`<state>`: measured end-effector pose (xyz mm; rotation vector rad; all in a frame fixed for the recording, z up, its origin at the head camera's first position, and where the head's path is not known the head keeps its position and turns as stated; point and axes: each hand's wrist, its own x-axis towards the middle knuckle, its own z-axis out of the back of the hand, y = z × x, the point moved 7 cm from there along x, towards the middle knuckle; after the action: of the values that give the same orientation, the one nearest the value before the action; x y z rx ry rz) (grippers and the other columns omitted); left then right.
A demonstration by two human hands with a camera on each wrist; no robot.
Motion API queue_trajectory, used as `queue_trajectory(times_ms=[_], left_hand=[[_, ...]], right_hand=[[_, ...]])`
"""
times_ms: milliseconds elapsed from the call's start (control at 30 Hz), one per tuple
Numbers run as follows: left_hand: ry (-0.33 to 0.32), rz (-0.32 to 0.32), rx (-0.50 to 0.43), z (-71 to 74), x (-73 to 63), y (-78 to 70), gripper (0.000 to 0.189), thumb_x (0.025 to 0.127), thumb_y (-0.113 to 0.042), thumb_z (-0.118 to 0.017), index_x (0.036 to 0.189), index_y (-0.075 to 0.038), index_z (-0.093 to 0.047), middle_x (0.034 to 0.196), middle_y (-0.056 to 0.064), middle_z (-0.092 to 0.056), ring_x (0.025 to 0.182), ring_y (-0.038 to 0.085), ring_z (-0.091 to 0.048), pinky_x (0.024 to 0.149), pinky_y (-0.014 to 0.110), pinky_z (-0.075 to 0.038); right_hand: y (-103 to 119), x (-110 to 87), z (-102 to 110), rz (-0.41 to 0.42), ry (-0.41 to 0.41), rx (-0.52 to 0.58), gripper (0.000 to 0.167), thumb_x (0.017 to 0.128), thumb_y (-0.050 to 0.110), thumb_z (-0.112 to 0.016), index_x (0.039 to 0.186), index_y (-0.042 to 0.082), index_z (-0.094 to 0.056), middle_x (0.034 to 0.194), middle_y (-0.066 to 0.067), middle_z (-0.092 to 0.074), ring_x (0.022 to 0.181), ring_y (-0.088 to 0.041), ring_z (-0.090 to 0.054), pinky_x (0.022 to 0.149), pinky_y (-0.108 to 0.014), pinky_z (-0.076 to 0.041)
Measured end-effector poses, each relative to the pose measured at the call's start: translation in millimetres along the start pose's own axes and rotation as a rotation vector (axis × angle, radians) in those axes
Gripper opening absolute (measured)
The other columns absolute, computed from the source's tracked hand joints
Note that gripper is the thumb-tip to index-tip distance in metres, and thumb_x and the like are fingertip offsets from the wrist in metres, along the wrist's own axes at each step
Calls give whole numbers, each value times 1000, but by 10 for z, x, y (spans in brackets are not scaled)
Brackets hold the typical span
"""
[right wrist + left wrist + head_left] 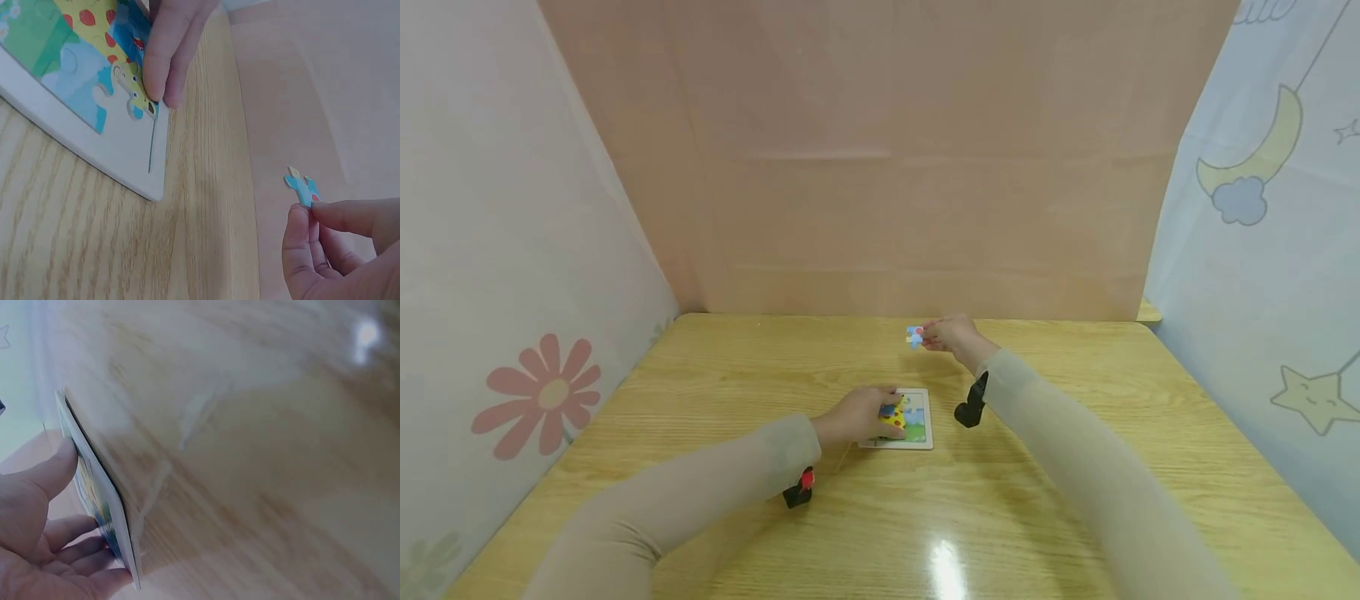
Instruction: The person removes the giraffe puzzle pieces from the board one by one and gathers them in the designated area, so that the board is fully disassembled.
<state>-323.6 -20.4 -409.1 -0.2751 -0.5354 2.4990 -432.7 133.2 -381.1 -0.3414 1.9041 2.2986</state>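
A jigsaw puzzle board with a white frame lies on the table, its picture a yellow giraffe with red spots against blue and green. My left hand rests over its left part, thumb and fingers touching it and covering some of the picture. In the right wrist view, a bare white corner of the tray shows beside the giraffe's head. Beyond the board, my right hand pinches a light blue puzzle piece with a red patch between thumb and fingers, above the table.
The wooden table reaches back to a plain brownish backdrop. Printed curtains stand on both sides, one with a pink flower, the other with a moon. A black wrist camera hangs beneath the right sleeve.
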Motion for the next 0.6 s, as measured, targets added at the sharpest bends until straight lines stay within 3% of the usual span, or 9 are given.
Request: queue_trajectory(times_ms=[233,400,600], left_hand=[[90,40,-11,0,-21,81,75,81,-39,-75,144,-10,-45,156,7,-34,143,28,-33,116,39,-31],[109,39,-4,33,-37,123,79,80,-39,-77,145,-9,-43,157,4,-31,145,26,-30,118,38,-29],[110,40,-8,43,-76,123,80,80,-38,-77,145,-8,-43,157,5,-30,145,24,-29,118,37,-28]], right_hand=[[-53,84,21,-19,-9,17,30,95,0,-56,124,-8,-60,114,-16,-66,79,-14,-65,102,-41,-49],[-127,184,33,-66,-46,48,31,93,-1,-59,124,-6,-60,113,-15,-65,80,-16,-64,102,-39,-49],[-258,293,58,-133,-117,83,32,89,-3,-63,120,-7,-62,95,-13,-67,67,-14,-63,82,-29,-58]])
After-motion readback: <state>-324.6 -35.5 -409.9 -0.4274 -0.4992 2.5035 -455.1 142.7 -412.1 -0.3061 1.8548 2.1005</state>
